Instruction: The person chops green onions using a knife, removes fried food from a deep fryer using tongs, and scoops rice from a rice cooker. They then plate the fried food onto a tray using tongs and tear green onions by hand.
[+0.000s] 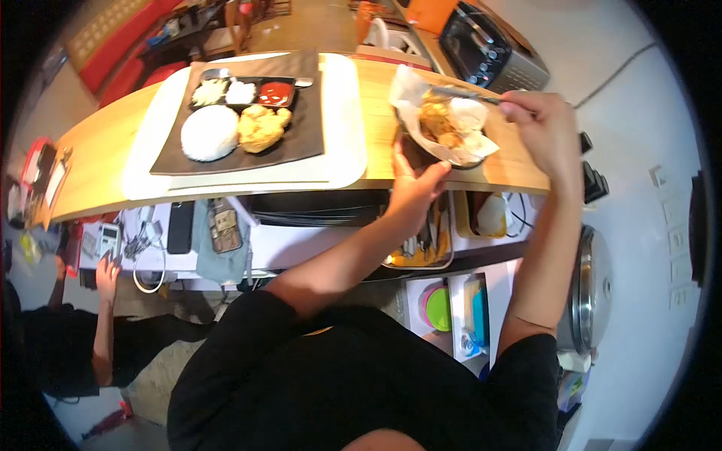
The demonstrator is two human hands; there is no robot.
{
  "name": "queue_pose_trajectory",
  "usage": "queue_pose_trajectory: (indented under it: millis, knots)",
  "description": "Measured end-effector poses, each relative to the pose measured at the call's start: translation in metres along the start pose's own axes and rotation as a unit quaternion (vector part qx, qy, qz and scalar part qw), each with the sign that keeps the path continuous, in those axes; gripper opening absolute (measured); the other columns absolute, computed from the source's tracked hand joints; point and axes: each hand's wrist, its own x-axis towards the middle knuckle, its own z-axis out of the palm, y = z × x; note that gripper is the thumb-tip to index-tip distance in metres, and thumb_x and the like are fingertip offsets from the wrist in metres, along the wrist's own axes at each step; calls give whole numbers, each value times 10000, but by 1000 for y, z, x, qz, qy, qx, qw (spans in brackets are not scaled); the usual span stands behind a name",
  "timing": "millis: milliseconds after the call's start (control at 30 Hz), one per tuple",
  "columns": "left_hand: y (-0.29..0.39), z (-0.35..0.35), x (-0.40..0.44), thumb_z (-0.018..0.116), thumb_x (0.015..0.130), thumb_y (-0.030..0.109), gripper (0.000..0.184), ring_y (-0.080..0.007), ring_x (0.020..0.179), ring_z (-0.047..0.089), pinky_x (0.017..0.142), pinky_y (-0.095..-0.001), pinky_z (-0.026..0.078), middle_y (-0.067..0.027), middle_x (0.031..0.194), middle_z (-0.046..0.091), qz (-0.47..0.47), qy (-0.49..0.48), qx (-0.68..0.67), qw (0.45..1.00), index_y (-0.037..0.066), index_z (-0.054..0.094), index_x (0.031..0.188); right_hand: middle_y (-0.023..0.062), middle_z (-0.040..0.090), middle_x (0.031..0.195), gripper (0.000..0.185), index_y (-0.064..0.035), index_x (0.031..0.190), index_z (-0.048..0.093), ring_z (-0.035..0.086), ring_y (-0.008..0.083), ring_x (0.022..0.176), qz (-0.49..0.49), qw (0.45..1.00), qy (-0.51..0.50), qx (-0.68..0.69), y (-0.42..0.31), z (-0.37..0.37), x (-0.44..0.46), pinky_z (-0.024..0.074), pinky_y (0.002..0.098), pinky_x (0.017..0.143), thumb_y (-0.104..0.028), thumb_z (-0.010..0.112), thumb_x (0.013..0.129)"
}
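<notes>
My left hand (pixel 417 184) grips the near side of a dark bowl (pixel 412 144) lined with white paper (pixel 407 86). Pieces of fried chicken (pixel 435 116) lie in it, beside a pale round item I cannot make out. From the right, my right hand (pixel 545 131) is closed around tongs (pixel 470 95), whose tips reach over the chicken. On a cream tray (pixel 350 120) to the left rests a dark plate (pixel 307 128) with a mound of rice (pixel 209 133), a fried chicken piece (pixel 263 128) and a sectioned dish with red sauce (pixel 276 94).
A toaster oven (pixel 489 52) stands at the back right. Below the wooden counter (pixel 380 161), a shelf holds a phone (pixel 180 227), cables and a utensil tray (pixel 444 259). A large metal pot (pixel 590 293) is at the right. A co-worker's hand (pixel 107 278) shows at the left.
</notes>
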Motion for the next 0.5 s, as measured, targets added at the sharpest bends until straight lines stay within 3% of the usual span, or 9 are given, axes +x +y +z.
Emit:
queue_pose_trajectory:
  millis: [100,200,267,333,400,467,500]
  knots:
    - [2,4,-1,651,797,82,910,-100,825,512,667,-247,433,-58,1053,529,-11,19,-3,1000,251,26,1436,143,677,777,188,-38,891,701,659,216,692,31,997,6,67,-25,-10,16,484,303,646,-182,662,777]
    - [1,0,-1,653,800,91,910,-109,903,517,721,-264,446,-62,1083,527,-15,-6,-15,1000,251,26,1439,147,672,770,183,-41,865,702,657,235,690,-53,994,42,82,-66,7,29,491,313,641,-196,672,774]
    - [8,7,-4,640,814,98,888,-114,929,524,746,-269,452,-53,1095,527,-48,43,11,998,256,27,1437,139,653,720,160,-56,806,697,635,277,650,-160,981,93,66,-91,41,36,489,346,607,-208,671,764]
    - [-5,-2,1,635,822,105,848,-128,960,526,759,-273,454,-56,1095,526,-41,43,-12,998,213,52,1428,124,636,656,148,-57,883,715,563,115,557,-201,967,91,127,-114,84,33,433,258,550,-115,685,750]
    - [-25,-17,11,627,822,76,860,-141,883,549,693,-291,474,-83,1043,531,-22,7,-4,1000,206,34,1432,146,629,640,147,-65,884,720,549,121,501,-225,949,144,166,-131,125,26,421,272,516,-133,693,756]
    - [-18,-11,7,632,813,59,875,-141,802,562,610,-274,476,-94,985,537,46,5,81,996,192,26,1431,156,625,627,173,-60,903,719,541,138,471,-77,975,62,198,-154,134,9,415,283,500,-162,704,765]
    - [-18,-8,11,634,804,51,863,-131,759,555,571,-255,455,-85,958,537,34,36,80,996,186,47,1421,174,624,633,202,-48,929,714,539,147,452,-40,977,34,205,-157,135,1,416,287,488,-179,703,777]
